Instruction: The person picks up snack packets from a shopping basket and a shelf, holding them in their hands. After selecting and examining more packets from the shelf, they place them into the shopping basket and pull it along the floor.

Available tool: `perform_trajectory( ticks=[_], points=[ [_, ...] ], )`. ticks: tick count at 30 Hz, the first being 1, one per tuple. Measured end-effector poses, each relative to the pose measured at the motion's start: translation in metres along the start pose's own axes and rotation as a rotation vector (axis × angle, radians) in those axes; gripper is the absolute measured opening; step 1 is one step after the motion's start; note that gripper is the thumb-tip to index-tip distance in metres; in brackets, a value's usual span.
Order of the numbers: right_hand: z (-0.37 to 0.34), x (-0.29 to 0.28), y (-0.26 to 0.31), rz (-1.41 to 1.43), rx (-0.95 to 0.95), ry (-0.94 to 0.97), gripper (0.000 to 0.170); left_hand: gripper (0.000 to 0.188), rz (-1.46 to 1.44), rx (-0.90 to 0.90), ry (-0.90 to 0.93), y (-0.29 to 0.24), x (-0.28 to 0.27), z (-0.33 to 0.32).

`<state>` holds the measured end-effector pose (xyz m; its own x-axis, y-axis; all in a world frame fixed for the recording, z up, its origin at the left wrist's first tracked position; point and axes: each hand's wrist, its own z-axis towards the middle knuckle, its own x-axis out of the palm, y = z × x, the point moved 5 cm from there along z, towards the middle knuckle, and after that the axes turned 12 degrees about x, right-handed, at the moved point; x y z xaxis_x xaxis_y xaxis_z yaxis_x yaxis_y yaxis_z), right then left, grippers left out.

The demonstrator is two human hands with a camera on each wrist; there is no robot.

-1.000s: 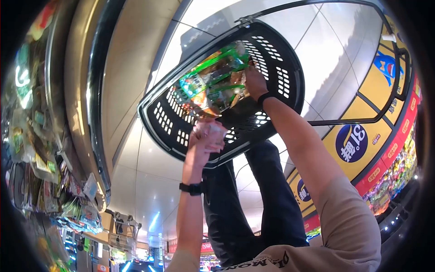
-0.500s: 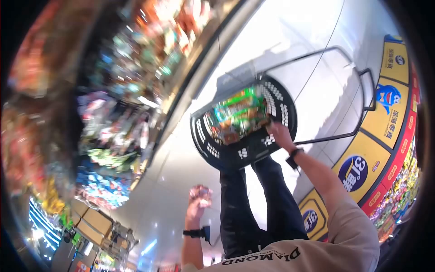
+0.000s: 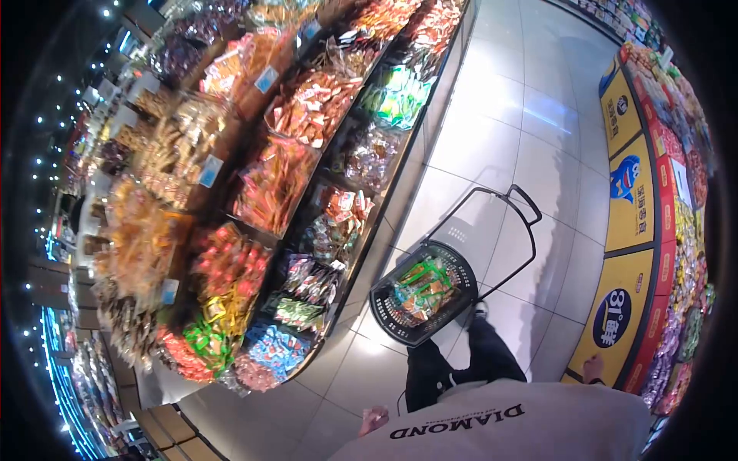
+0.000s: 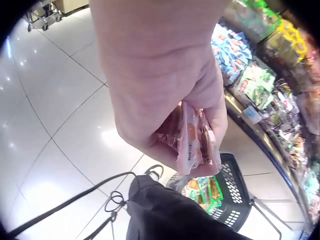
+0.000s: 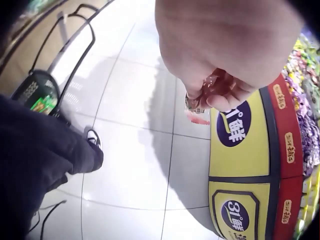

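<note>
Head view: black shopping basket [image 3: 415,333] on tiled floor [image 3: 492,146], well apart from left hand [image 3: 375,419] and right hand [image 3: 593,369]; left wrist: pink-wrapped packets [image 4: 192,145] gripped inside left hand; right wrist: clear-and-red packet [image 5: 196,114] gripped in right hand, partly jutting out

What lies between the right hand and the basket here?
From right hand to basket, the head view shows the right leg and some tiled floor.

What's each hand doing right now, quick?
Left hand: closed, holding pink-edged clear plastic packets.
Right hand: closed, holding a small red-and-clear plastic packet; fingers hide part of it.
</note>
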<state>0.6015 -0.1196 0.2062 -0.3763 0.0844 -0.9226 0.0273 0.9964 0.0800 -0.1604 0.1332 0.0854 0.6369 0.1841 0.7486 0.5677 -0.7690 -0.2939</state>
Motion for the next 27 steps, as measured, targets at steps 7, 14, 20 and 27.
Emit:
perform_trajectory(
  ticks=[7,14,20,27],
  points=[
    [0.156,0.033,0.057,1.078,-0.164,0.412,0.025,0.029,0.317,0.331,-0.227,-0.032,0.234,0.087],
    [-0.058,-0.175,0.375,0.61,-0.805,1.281,0.022,0.045,0.378,0.247,0.277,0.054,0.563,0.169],
    [-0.098,-0.2,0.401,0.366,-1.002,1.412,0.019,0.048,0.706,0.198,0.476,0.106,0.661,0.163],
    [-0.047,-0.197,0.405,0.326,-1.108,1.436,0.034,0.043,0.832,0.555,0.259,0.107,0.641,0.129]
  ],
)
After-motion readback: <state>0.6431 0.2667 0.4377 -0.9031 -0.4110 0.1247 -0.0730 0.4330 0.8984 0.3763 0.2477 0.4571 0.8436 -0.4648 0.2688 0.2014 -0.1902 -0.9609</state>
